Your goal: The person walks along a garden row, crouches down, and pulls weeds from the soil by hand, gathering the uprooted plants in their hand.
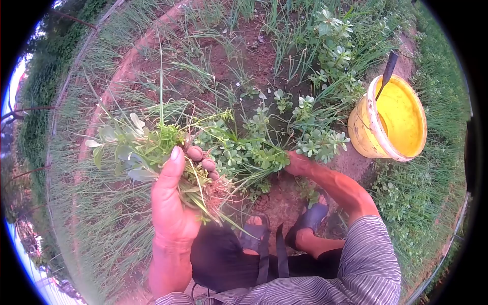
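A mixed bunch of leafy plants (168, 136) is held above the bed, in front of the body and to its left. It is gripped by the left hand (174, 206), the fingers being curled round the stems and the thumb pressed alongside; pale roots (219, 192) are exposed beside the fingertips. Because the strands are loose and uneven in length, some could be shed if the grip were slackened or overfilled.

The right hand (297, 163) is set low among broad-leaved plants (274, 158). Its fingers are hidden by foliage, so whether they are spread or clenched cannot be judged. Thin, blade-like plants (112, 223) are seen close around the broad-leaved growth; with the fingers obscured, a blade could be seized by mistake. A stem could also be snapped above its root if strain were applied too high.

Beneath the arms, sandals (311, 217) are planted on the soil (272, 203) beside the greenery, which could be crushed by a change of footing.

Farther right, beyond the right forearm, a yellow bucket (362, 133) is placed, with a dark piece (389, 71) at its rim; it could be upset by a wide swing of the arm.
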The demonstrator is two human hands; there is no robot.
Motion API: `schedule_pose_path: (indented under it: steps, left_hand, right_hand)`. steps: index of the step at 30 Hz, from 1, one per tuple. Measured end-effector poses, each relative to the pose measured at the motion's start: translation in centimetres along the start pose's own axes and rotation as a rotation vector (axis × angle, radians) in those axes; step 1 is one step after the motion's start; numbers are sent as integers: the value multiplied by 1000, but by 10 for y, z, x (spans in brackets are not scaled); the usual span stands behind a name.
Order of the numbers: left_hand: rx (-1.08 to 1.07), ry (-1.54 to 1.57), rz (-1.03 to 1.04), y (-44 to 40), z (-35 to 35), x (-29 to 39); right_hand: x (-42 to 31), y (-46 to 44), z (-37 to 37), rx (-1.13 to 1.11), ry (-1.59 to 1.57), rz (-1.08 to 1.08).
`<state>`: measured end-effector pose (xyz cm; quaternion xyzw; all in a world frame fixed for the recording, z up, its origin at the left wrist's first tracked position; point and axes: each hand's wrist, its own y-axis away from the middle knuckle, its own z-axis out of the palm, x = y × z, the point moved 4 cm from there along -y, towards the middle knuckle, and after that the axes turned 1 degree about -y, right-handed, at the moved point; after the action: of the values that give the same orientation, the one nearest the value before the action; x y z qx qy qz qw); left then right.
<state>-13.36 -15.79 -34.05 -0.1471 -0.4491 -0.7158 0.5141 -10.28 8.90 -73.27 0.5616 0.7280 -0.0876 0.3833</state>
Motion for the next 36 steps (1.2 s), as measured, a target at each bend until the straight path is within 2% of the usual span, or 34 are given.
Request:
schedule_pose_path:
  steps: [3, 5, 8, 10, 12, 14, 16, 17, 21, 24, 28, 31, 33, 34, 35, 36]
  left_hand:
    - [-3, 22, -15, -2, -2, -1]
    - [-1, -18, -25, 0, -3, -2]
    - [-19, 3, -30, -5, 1, -6]
    - [-36, 42, -47, -3, 5, -7]
    - [-36, 16, -60, -2, 5, -7]
    - [-38, -28, -77, -3, 0, -7]
    - [-38, 14, -68, -5, -1, -8]
    - [-35, 32, -64, -4, -1, -7]
    - [-9, 50, -60, 2, 3, 1]
    - [-37, 73, -91, 3, 4, 2]
    - [-46, 58, -94, 3, 5, 3]
    - [-46, 69, -61, -1, 1, 2]
    - [-43, 91, -46, -3, -4, 2]
    - [-25, 49, -20, -2, -6, 2]
    - [-24, -3, -49, -1, -7, 5]
    - [-10, -28, 5, -3, -8, 4]
  right_hand:
    - [-13, 3, -13, -66, 89, 68]
    - [-35, 11, -32, -146, 282, 254]
    - [-30, 14, -32, -236, 264, 275]
    - [-50, 15, -43, -260, 434, 277]
    - [-42, 5, -28, -446, 492, 259]
    - [-30, 0, -25, -431, 335, 289]
    - [-29, -1, -29, -465, 325, 218]
    - [-62, 12, -65, -499, 208, 318]
    - [-18, 1, -26, -399, 255, 189]
    - [-12, 8, -20, -358, 218, 184]
    - [20, 8, 7, -230, 42, 32]
    - [-27, 34, -47, -152, 24, 81]
    - [-60, 52, -77, -249, 114, 108]
    - [-50, 62, -66, -308, 214, 44]
    - [-22, 69, -41, -182, 100, -41]
    - [-32, 79, -65, -17, -25, -88]
